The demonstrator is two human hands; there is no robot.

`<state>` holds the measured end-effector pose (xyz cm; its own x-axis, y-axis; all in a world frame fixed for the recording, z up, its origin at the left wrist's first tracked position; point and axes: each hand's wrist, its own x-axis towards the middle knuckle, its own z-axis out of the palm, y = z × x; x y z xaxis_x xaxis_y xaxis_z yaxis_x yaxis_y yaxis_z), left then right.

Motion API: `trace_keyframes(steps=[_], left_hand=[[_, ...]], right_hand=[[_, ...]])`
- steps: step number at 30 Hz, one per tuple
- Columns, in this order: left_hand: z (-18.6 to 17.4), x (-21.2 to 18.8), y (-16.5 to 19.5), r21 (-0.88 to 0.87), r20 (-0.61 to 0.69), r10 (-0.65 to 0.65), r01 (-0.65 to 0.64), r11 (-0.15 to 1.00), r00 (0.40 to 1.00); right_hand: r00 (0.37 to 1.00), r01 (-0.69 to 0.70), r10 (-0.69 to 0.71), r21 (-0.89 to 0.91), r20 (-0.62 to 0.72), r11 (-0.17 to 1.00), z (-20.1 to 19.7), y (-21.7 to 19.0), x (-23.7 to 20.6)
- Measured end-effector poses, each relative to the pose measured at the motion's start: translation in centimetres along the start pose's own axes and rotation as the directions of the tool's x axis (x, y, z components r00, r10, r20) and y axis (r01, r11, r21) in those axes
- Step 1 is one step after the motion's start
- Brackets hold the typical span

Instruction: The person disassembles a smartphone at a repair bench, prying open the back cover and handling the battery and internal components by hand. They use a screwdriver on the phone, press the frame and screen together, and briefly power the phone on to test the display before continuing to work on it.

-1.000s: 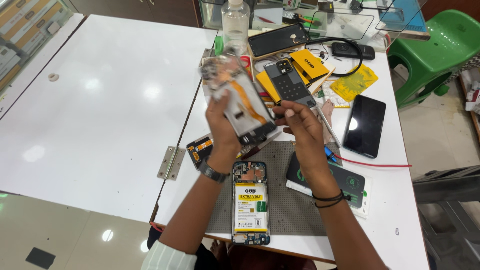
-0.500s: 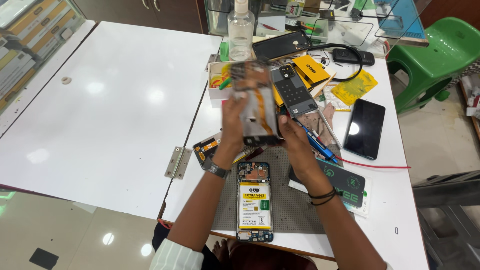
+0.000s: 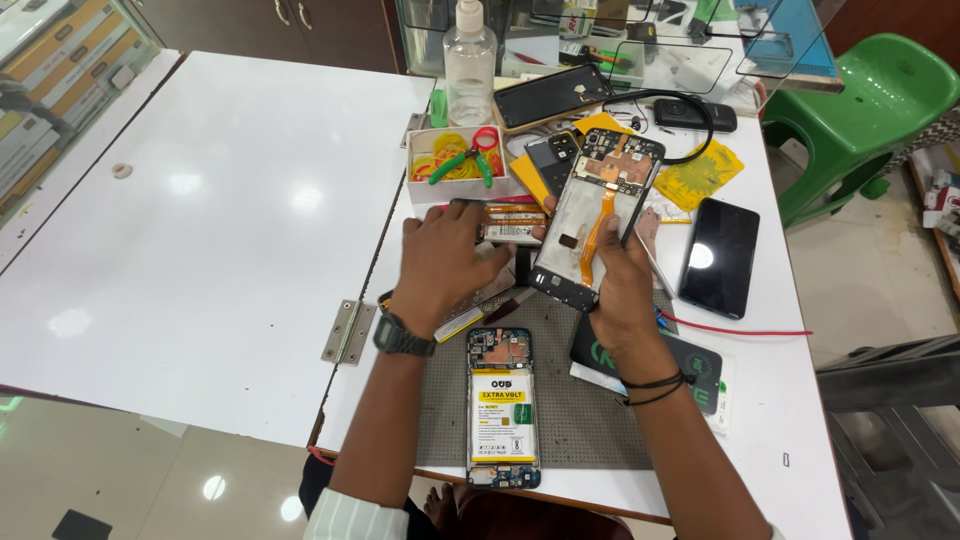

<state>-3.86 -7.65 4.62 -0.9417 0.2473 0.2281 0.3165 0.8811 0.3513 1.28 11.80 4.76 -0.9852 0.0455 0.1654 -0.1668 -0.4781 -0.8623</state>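
My right hand (image 3: 622, 282) grips an opened phone frame (image 3: 597, 215) with an orange flex cable down its middle, tilted above the grey work mat (image 3: 580, 420). My left hand (image 3: 447, 258) lies palm down on the table beside it, fingers spread over a flat battery-like part (image 3: 512, 226). Another opened phone with a white and yellow battery (image 3: 502, 405) lies on the mat near the front edge, below both hands.
A small white box with rubber bands and green-handled cutters (image 3: 458, 160) stands behind my left hand. A clear pump bottle (image 3: 470, 62), a black phone (image 3: 718, 256), a yellow cloth (image 3: 710, 172), a dark phone back (image 3: 553, 96) and a red wire (image 3: 740, 330) surround the mat. A green stool (image 3: 860, 110) stands right.
Both hands held the phone frame up earlier. Now my left hand has let go and dropped to the table, and my right hand alone holds the frame, shifted to the right.
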Motion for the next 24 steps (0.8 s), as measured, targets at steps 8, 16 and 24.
trace_keyframes(steps=[8,16,24], left_hand=[[-1.1,-0.2,-1.7,0.224,0.231,-0.183,0.131,0.966,0.956],[-0.5,-0.3,-1.6,0.321,0.363,-0.223,0.103,0.941,0.905],[-0.5,-0.2,-1.8,0.31,0.347,-0.159,0.047,0.95,0.924]], right_hand=[[0.998,0.057,-0.057,0.023,0.002,0.998,-0.4,-1.2,-0.1],[1.0,0.012,-0.011,0.022,-0.028,1.0,-0.7,-0.4,0.6],[0.999,-0.023,0.023,0.008,-0.04,1.0,-0.5,0.2,0.4]])
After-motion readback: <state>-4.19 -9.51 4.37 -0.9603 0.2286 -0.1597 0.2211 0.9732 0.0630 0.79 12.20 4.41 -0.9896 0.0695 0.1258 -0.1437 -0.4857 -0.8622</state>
